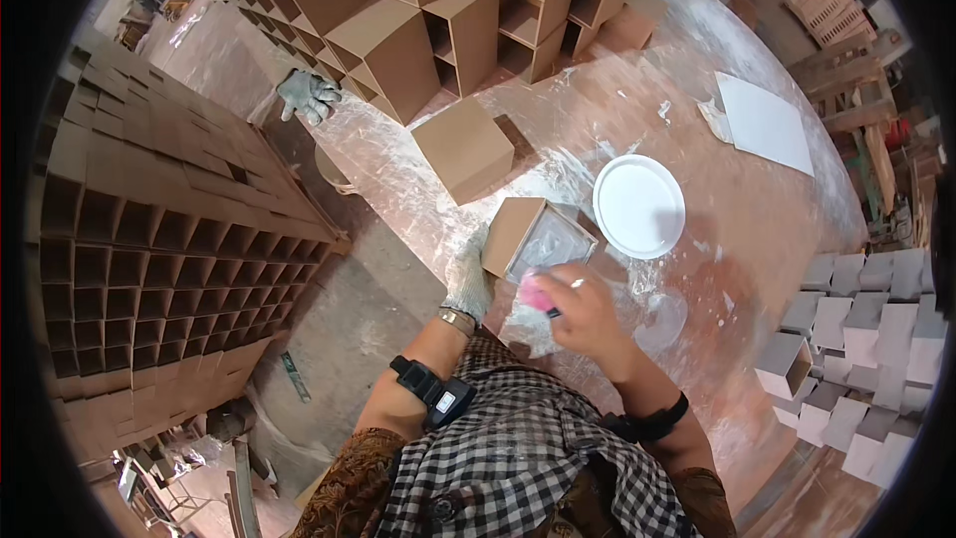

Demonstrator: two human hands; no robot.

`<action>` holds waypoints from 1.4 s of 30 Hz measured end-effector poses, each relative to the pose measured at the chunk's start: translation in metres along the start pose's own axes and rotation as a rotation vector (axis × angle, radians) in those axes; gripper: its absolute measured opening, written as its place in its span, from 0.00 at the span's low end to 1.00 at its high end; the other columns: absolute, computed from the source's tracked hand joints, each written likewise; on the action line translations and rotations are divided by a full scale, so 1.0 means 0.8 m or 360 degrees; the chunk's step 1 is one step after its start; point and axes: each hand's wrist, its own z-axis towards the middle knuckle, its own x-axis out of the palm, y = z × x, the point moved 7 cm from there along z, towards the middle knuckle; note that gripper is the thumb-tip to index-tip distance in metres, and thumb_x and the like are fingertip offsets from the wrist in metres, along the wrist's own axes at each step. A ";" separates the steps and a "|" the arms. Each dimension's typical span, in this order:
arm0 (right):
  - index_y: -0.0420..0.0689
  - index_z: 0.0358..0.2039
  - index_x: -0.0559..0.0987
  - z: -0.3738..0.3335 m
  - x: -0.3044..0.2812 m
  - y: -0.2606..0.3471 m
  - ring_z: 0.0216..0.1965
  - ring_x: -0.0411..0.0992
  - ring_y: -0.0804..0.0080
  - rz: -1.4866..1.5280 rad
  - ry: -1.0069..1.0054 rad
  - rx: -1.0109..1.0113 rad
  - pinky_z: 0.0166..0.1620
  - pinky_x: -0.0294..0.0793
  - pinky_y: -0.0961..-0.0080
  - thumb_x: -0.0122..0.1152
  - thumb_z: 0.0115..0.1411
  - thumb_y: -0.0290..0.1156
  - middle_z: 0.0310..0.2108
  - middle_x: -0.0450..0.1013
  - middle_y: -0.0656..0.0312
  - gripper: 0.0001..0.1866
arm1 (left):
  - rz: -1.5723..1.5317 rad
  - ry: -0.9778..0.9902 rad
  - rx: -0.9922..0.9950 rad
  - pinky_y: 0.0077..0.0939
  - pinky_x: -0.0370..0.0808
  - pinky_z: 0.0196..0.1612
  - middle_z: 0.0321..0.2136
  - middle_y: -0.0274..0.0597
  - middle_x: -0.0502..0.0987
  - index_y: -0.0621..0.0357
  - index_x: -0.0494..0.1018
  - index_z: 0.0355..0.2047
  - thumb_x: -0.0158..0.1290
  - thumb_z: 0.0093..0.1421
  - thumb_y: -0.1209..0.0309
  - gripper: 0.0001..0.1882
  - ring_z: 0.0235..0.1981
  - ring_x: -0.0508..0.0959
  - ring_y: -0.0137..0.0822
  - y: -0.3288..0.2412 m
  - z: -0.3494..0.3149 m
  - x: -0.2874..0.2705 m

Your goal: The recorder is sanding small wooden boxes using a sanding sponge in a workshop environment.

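Observation:
In front of me on the table a brown cardboard box (514,231) lies tilted, one face smeared with wet, whitish glue-like stuff. My left hand (468,277), in a pale knit glove, grips its left side; the fingertips are partly hidden. Over the near edge of that smeared face, my bare right hand (588,311) is closed round a pink object (536,291). Motion blurs the object, and its kind cannot be made out. A round white lid or shallow dish (638,206) rests just right of the box. Another closed cardboard box (463,149) stands beyond it.
Stacked open cardboard boxes (398,40) rise at the table's far side, with more boxes (179,284) on the left. Several white-grey boxes (864,339) are piled at right. A white sheet (765,123) lies far right; a grey glove (308,97) sits at the table's left edge.

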 end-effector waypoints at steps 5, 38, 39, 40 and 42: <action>0.45 0.36 0.75 -0.035 -0.007 -0.001 0.32 0.69 0.63 -0.0294 0.0032 0.0013 0.33 0.65 0.66 0.52 0.31 0.21 0.32 0.71 0.58 0.25 | -0.0072 -0.0006 0.0007 0.27 0.68 0.49 0.43 0.41 0.72 0.62 0.66 0.48 0.41 0.63 0.65 0.17 0.44 0.72 0.34 -0.009 0.015 -0.013; 0.41 0.36 0.74 -0.042 -0.020 -0.020 0.31 0.68 0.57 -0.0503 -0.0163 0.0234 0.30 0.67 0.66 0.54 0.35 0.21 0.29 0.68 0.56 0.22 | -0.0083 -0.0064 -0.0119 0.27 0.74 0.44 0.42 0.46 0.73 0.64 0.65 0.47 0.39 0.63 0.66 0.17 0.41 0.75 0.35 0.009 0.027 -0.019; 0.40 0.37 0.73 -0.046 -0.013 -0.007 0.31 0.68 0.57 -0.0478 -0.0046 0.0194 0.30 0.67 0.66 0.54 0.34 0.22 0.29 0.68 0.57 0.22 | -0.0088 -0.0054 -0.0125 0.27 0.74 0.43 0.42 0.46 0.73 0.64 0.66 0.47 0.39 0.62 0.66 0.17 0.41 0.75 0.35 0.009 0.027 -0.019; 0.40 0.37 0.73 -0.048 -0.007 0.000 0.31 0.68 0.57 -0.0452 0.0070 0.0154 0.30 0.67 0.66 0.54 0.33 0.23 0.30 0.68 0.57 0.23 | -0.0093 -0.0044 -0.0132 0.27 0.74 0.43 0.41 0.45 0.73 0.64 0.66 0.47 0.39 0.62 0.67 0.17 0.40 0.75 0.35 0.009 0.027 -0.018; 0.41 0.37 0.73 -0.035 -0.022 -0.009 0.31 0.68 0.58 -0.0513 -0.0047 0.0174 0.30 0.67 0.66 0.55 0.34 0.23 0.29 0.68 0.57 0.23 | -0.0096 -0.0024 -0.0125 0.27 0.75 0.43 0.41 0.45 0.73 0.65 0.66 0.46 0.39 0.62 0.67 0.17 0.40 0.75 0.35 0.009 0.029 -0.020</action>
